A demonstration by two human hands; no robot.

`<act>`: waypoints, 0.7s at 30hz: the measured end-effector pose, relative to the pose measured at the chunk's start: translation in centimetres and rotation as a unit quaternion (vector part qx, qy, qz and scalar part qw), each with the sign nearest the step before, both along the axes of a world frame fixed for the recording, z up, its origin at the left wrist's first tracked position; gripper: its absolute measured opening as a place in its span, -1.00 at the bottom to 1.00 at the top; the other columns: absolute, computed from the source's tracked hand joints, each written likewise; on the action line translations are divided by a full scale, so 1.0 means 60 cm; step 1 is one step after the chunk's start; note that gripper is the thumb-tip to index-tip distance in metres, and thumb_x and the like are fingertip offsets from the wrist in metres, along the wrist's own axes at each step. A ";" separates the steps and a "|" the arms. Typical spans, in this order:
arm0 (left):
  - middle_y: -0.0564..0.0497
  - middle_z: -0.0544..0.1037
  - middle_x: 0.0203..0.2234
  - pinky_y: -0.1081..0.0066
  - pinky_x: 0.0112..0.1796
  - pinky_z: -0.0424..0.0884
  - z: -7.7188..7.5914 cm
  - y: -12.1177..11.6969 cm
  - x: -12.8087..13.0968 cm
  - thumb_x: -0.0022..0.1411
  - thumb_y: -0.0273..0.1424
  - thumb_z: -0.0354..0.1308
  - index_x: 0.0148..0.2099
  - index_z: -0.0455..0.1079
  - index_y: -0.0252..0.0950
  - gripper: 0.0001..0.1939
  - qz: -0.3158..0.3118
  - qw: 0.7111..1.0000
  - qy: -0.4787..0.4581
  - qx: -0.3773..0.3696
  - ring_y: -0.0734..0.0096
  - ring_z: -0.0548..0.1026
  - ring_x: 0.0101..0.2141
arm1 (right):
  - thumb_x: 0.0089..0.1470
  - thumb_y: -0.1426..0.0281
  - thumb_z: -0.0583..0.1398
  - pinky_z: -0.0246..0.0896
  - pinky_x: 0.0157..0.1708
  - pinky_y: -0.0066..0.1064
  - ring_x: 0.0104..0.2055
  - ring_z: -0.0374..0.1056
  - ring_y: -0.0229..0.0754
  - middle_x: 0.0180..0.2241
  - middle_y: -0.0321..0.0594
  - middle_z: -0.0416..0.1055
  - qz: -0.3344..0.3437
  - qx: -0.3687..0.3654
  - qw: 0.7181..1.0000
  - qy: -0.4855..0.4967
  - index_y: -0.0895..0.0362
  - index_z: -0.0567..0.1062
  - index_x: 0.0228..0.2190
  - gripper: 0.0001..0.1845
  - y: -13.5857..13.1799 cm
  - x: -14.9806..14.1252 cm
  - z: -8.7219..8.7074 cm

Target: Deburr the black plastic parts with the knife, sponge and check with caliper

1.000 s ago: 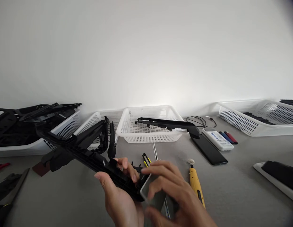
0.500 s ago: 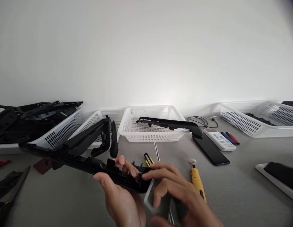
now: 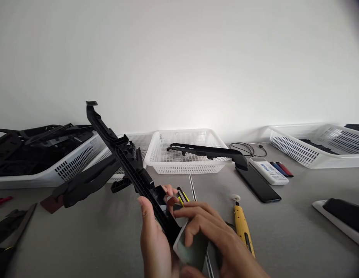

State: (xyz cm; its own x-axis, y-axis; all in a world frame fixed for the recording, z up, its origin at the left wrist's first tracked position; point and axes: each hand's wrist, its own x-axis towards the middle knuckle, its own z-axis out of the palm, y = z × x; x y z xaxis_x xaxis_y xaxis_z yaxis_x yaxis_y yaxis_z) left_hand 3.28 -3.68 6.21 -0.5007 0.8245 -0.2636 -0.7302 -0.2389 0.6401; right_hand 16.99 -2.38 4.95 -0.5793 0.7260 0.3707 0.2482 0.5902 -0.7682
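Observation:
My left hand [image 3: 156, 245] is closed around the lower end of a long black plastic trim piece [image 3: 129, 168], its ribbed side facing me. The piece tilts steeply, its far end raised up to the left. Fingertips of that hand show behind it. My right hand [image 3: 217, 227] grips a flat grey pad with a pale edge [image 3: 193, 247] against the trim's near end. Its exact kind is unclear. Beyond the hands lies a yellow-and-black utility knife [image 3: 183, 196], and to the right a yellow rotary tool [image 3: 242, 227] with a round white tip.
Another black trim piece [image 3: 202, 150] lies across a white basket [image 3: 185, 168]. A left basket [image 3: 77, 158] is heaped with black parts. At right are a black phone [image 3: 259, 183], a white case [image 3: 268, 171], a cable [image 3: 244, 148] and another basket [image 3: 312, 156].
The trim piece has swung from nearly level to steeply tilted, its far end rising. My left hand has turned upright with it. The pad stays at the trim's near end.

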 end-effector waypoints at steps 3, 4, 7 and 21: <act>-0.10 0.65 -0.18 0.31 -0.11 0.61 0.003 -0.002 -0.001 0.02 0.29 0.45 -0.19 0.64 -0.25 -0.31 0.013 0.999 0.034 -0.012 0.15 0.64 -0.12 | -0.04 0.56 0.35 0.39 0.24 0.00 0.34 0.38 0.15 0.17 -0.09 0.57 -0.056 -0.002 0.998 -0.002 0.00 0.45 -0.29 -0.69 0.001 0.011 0.003; -0.11 0.66 -0.18 0.30 -0.10 0.62 0.004 -0.002 -0.001 0.00 0.31 0.44 -0.20 0.65 -0.25 -0.30 0.023 0.999 0.047 -0.012 0.12 0.65 -0.10 | -0.05 0.58 0.33 0.39 0.23 0.02 0.34 0.38 0.16 0.16 -0.08 0.57 -0.090 0.002 0.996 -0.009 0.00 0.44 -0.29 -0.69 0.001 0.014 0.003; -0.10 0.67 -0.19 0.31 -0.09 0.64 0.006 -0.001 -0.001 -0.04 0.35 0.42 -0.23 0.66 -0.25 -0.27 0.059 0.996 0.064 -0.013 0.12 0.66 -0.08 | -0.09 0.59 0.34 0.41 0.22 -0.01 0.37 0.34 0.17 0.16 -0.11 0.58 -0.061 0.000 0.998 -0.030 -0.01 0.45 -0.29 -0.66 0.002 0.024 0.003; -0.18 0.69 -0.06 0.03 0.12 0.57 -0.003 -0.019 0.042 0.18 0.33 0.28 -0.01 0.69 -0.17 -0.29 -0.075 0.997 -0.010 0.011 -0.18 0.58 0.16 | 0.19 0.24 0.42 0.34 0.31 -0.03 0.40 0.34 0.20 0.40 -0.08 0.34 -0.110 -0.016 0.984 0.140 -0.01 0.52 -0.18 -0.76 -0.010 -0.010 0.007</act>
State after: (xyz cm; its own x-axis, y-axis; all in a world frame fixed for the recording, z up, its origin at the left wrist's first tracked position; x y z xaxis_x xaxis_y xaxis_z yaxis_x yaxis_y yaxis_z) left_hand 5.78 -4.84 6.06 -0.3654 0.8954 -0.2544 -0.7719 -0.1387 0.6204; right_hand 16.40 -2.96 5.35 -0.2850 0.8367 0.4677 0.1444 0.5198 -0.8420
